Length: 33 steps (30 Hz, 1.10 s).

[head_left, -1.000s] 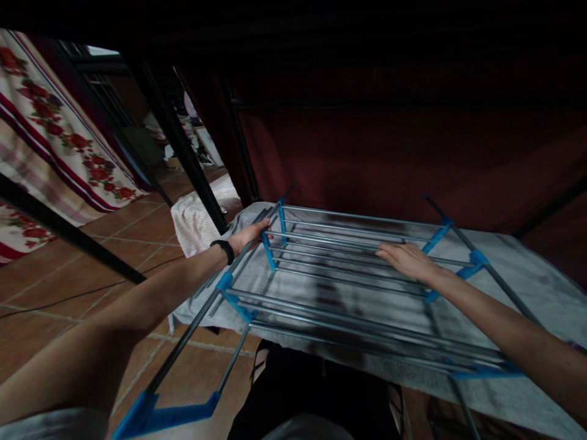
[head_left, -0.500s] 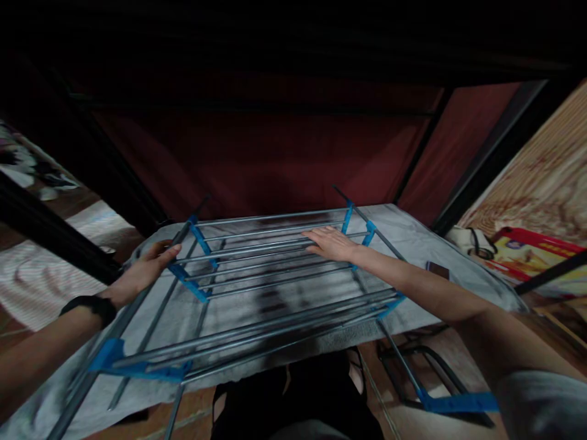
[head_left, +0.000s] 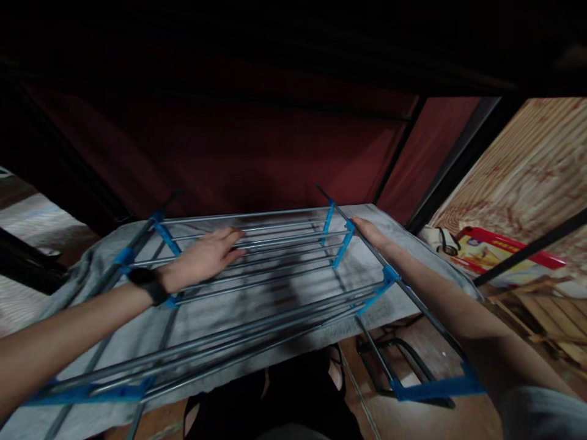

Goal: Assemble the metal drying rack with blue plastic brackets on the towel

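Observation:
A shoe rack of grey metal tubes (head_left: 275, 318) with blue plastic connectors (head_left: 342, 247) lies across a grey cloth (head_left: 293, 290). My left hand (head_left: 208, 256), a black band (head_left: 147, 285) on its wrist, is over the left part of the far tubes. Its fingers stretch to the right, slightly blurred; whether they press on the tubes is hard to see. On the right side, my right hand (head_left: 370, 233) closes on the side pole of the rack beside a blue connector, its fingertips partly hidden.
Behind the rack rises a dark red panel (head_left: 275, 159) in a black frame. At right are a red and yellow box (head_left: 499, 253), a white bag (head_left: 435, 238) and a wooden item (head_left: 550, 318). A black-framed stool (head_left: 413, 360) stands below the cloth's front edge.
My left hand has left the left side pole and moved right over the tubes. My right hand has gone from the middle tubes to the right side pole. The view has shifted right.

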Motion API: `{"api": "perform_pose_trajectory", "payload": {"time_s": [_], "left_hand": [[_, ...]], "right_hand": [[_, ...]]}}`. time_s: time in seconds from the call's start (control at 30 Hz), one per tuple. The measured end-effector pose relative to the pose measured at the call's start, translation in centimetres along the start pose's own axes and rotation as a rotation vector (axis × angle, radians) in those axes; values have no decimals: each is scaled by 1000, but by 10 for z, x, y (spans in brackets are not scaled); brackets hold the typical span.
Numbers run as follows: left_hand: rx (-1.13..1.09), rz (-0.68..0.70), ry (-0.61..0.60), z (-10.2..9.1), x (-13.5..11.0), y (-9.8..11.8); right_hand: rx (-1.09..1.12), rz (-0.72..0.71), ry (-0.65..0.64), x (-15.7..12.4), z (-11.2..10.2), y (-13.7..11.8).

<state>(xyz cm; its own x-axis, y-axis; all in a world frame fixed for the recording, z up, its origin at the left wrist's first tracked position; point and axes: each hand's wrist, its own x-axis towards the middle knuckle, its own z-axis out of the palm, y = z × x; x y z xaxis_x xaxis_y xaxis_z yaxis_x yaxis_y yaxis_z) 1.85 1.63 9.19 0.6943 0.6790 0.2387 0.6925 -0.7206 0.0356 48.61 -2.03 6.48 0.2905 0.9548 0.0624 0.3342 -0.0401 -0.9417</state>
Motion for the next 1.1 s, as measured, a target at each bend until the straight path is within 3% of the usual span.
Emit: {"api": "perform_pose_trajectory", "payload": {"time_s": [0.1,0.17,0.33,0.47,1.1], "left_hand": [[-113,58,-73,25,49,62],[-141,58,-72,43,76,92],[-105,59,-80,65,122,132],[-96,34,-101,64,131,138],[-121,45,-84,67,126,125]], "right_hand": [[200,120,-40,1,10,13],[246,151,-30,3,13,16],[221,162,-26,5,11,18],[203,159,-24,6,13,20],[175,125,-27,3,19,20]]}}
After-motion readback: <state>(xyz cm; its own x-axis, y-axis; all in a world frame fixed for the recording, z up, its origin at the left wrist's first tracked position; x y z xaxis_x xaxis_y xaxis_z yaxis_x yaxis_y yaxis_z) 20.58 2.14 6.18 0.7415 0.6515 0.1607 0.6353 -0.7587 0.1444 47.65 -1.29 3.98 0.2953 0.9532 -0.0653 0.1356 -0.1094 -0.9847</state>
